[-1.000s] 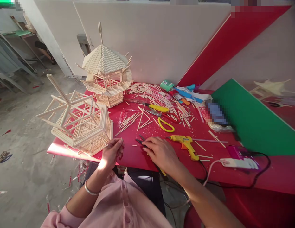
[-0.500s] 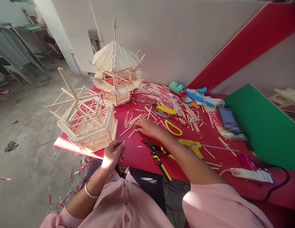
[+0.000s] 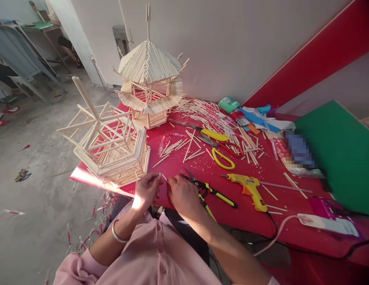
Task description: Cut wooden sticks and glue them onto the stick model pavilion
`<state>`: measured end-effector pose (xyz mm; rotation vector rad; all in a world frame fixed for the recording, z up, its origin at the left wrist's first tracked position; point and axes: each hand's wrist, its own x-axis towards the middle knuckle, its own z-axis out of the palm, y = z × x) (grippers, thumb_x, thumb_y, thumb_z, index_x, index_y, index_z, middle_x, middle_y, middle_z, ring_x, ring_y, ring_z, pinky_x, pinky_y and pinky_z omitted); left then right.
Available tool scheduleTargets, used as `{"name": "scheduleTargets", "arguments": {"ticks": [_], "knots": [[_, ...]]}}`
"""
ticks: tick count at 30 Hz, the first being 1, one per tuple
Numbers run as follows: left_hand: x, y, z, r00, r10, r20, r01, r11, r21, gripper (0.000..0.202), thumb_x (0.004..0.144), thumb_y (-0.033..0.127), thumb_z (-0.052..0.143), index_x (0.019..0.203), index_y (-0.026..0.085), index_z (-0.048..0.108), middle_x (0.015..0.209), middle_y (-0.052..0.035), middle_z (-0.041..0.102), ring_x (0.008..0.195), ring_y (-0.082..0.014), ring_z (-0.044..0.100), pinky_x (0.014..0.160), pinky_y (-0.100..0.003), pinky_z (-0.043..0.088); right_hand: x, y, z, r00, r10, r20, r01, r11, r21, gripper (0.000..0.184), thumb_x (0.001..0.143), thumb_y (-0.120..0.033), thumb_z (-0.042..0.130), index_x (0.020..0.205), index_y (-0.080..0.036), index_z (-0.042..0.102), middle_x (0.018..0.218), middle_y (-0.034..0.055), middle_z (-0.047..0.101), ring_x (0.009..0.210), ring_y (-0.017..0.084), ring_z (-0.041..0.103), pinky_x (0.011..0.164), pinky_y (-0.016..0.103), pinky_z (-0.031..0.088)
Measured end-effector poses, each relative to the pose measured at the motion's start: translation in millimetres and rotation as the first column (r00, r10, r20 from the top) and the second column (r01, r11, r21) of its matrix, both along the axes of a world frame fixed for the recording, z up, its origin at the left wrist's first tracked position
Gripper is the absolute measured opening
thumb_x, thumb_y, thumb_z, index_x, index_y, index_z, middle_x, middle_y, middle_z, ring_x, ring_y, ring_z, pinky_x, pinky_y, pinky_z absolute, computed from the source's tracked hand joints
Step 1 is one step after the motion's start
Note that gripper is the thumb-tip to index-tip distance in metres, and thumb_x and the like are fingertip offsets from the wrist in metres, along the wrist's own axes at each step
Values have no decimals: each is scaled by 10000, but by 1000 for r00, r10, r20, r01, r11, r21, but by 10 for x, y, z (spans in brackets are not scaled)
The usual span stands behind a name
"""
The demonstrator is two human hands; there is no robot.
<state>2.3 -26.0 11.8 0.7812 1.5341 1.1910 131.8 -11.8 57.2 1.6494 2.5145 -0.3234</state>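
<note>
At the left of the red tabletop stands an open stick frame; just right of it, the left hand pinches a short stick; the right hand grips a second stick close by; beside that lie pliers, then a yellow glue gun.

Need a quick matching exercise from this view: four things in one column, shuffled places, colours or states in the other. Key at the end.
Things
1. Glue gun
2. Roofed model
3. Right hand
4. Roofless model

Matches
a. Pinching a thin stick
b. At the left edge of the table
c. Yellow, lying on its side
d. At the back, near the wall

Pairs: 1-c, 2-d, 3-a, 4-b
</note>
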Motion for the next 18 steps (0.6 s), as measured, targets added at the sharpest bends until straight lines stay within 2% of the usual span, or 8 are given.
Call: {"name": "scheduleTargets", "arguments": {"ticks": [3,8,15,18], "knots": [[21,2,10,998,11,67,-11,1000,2,323,705,452,741,811,155,672,500,18,641,305,-82,472,295,-181,333,-25,0,13,997,-79,6,79,997,-8,180,909,-150,484,1004,-149,637,934,134,682,866,252,669,677,312,426],[36,9,32,987,24,157,-21,999,-25,389,691,487,750,848,140,673,391,48,558,277,-65,410,295,-163,282,42,48,-71,982,-180,-62,182,983,21,161,875,-186,528,975,-176,654,945,99,704,847,229,678,674,297,424],[47,60,37,961,15,276,-4,999,-43,442,625,507,784,820,132,657,376,63,523,272,-69,397,281,-168,267,54,22,-94,983,-153,-103,162,983,87,154,862,-162,533,920,-178,674,897,95,714,802,216,680,653,285,410],[46,81,38,951,25,308,-11,999,-48,451,604,506,795,814,131,653,369,65,516,271,-68,390,286,-169,264,89,21,-73,940,-186,-285,222,970,99,130,839,-176,568,881,-206,687,857,61,728,771,201,676,667,272,423]]}}
